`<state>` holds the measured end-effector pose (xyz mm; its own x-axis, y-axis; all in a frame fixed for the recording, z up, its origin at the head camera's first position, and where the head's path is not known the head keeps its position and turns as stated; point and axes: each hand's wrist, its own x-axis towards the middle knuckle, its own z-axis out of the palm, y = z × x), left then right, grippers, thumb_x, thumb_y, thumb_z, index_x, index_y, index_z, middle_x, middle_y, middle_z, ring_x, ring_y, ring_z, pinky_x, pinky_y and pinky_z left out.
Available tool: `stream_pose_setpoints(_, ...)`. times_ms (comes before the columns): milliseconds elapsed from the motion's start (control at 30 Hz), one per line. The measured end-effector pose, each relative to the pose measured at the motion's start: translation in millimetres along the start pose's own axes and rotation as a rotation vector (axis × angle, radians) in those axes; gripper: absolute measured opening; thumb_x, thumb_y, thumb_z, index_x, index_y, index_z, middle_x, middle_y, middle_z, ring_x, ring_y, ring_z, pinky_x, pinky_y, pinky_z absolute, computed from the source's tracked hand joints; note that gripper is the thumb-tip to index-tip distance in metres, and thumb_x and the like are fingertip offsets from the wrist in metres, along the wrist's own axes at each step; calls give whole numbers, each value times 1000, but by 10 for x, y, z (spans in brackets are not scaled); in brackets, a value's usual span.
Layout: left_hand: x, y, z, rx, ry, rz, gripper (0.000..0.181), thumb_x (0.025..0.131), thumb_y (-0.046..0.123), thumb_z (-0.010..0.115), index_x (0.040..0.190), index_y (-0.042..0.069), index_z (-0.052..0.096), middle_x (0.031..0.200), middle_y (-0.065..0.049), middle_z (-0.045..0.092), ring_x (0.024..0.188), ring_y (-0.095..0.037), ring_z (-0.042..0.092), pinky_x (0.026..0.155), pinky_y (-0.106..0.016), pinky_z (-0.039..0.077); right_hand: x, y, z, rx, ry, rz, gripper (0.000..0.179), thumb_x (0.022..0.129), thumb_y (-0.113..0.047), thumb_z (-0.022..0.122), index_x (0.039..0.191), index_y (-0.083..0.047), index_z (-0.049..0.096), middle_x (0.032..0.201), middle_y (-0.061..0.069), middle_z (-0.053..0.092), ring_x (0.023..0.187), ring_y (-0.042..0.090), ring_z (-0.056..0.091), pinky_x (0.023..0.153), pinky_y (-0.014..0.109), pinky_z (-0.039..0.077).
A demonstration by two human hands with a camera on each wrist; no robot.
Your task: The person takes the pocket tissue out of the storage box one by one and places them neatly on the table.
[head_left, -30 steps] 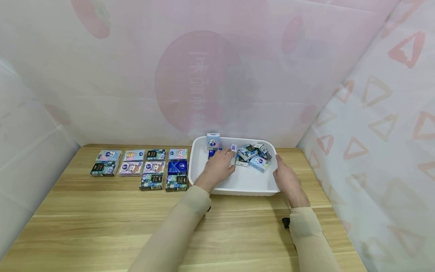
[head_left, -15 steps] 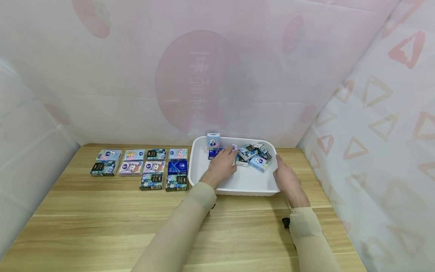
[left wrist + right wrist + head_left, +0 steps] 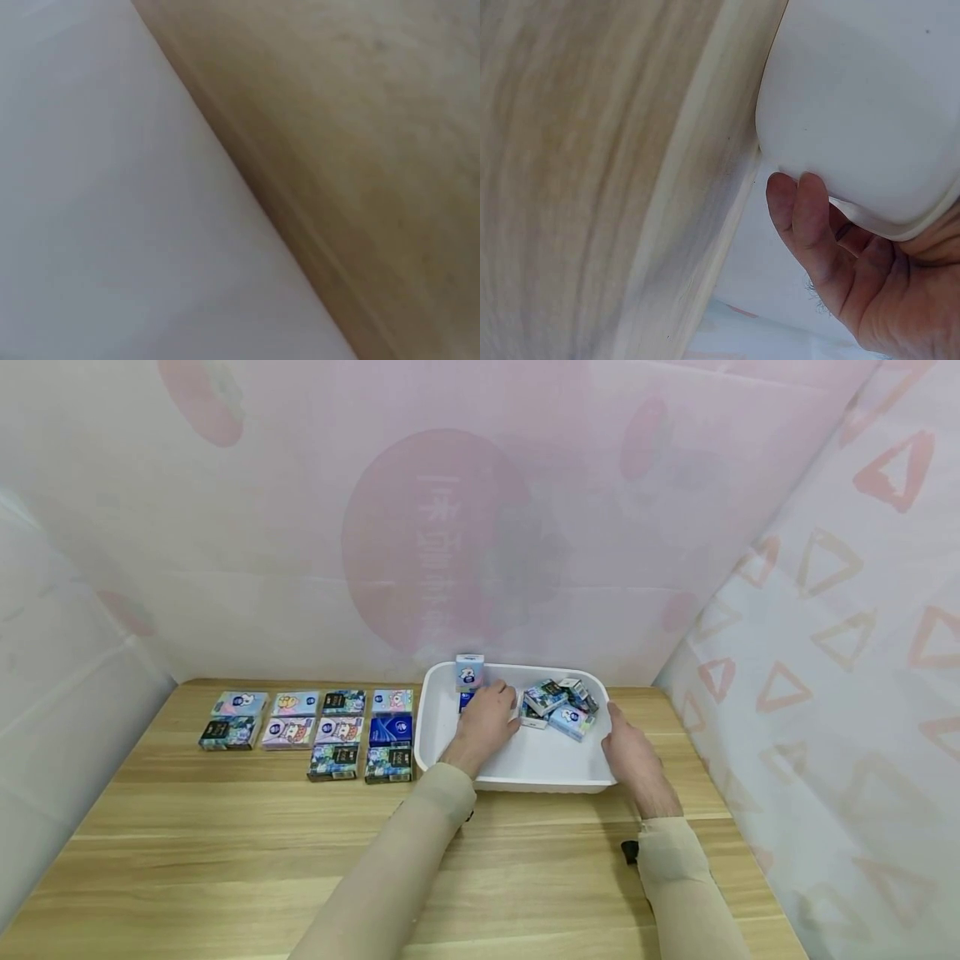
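Note:
A white plastic bin (image 3: 551,760) stands at the back of the wooden table. My left hand (image 3: 487,718) reaches inside it with bent fingers, palm down; whatever lies under the fingers is hidden. Just behind that hand, a dark blue pack (image 3: 467,700) shows partly, and a light blue pack (image 3: 469,672) stands upright against the bin's back wall. To its right lies a heap of small printed packs (image 3: 572,722), like pocket tissues. My right hand (image 3: 633,758) grips the bin's right rim, its fingertips (image 3: 810,199) against the outer wall in the right wrist view.
Left of the bin, several printed packs lie flat in neat columns, among them a blue pack (image 3: 391,729) and a dark floral pack (image 3: 228,732). Wall sheets rise behind the table (image 3: 225,860) and along both its sides. The left wrist view shows only blurred surfaces.
My left hand has shifted slightly right, and its fingers have drawn in. The small purple-and-white pack end seen at its fingertips earlier is out of sight. The right hand stays on the rim.

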<state>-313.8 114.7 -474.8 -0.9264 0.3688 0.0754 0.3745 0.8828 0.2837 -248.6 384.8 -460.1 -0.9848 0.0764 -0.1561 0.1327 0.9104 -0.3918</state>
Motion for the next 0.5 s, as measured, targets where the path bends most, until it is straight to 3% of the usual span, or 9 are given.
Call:
stream_pose_setpoints(133,-16,-15,-9,-18,35,2,19,106,27,91,111,15,76,123,-4,75,110,-25,74,99,-38,69,7,5,7,-7,3,0,71,118,-5,50,184,2,24,139,43,73,90,40,77,71,52,67)
stream_pose_setpoints(267,-31,-22,-25,-35,32,8,15,104,16,91,107,16,76,122,-5,74,109,-27,72,98,-38,68,13,4,0,-6,-3,8,71,118,-5,50,184,1,24,142,42,73,90,39,77,70,51,66)
stream_pose_setpoints(367,-45,-13,-51,-45,14,-2,18,104,12,89,117,14,76,126,-8,74,111,-28,73,101,-41,68,19,1,-5,-10,-8,16,71,118,-6,49,184,0,24,149,42,70,96,41,78,76,55,68)
stream_pose_setpoints(500,-74,-7,-91,-60,-15,-15,37,106,12,87,140,11,73,135,-13,74,117,-32,76,108,-44,70,22,4,0,-15,-9,21,71,118,-7,49,185,-1,24,155,42,67,105,44,80,86,62,70)
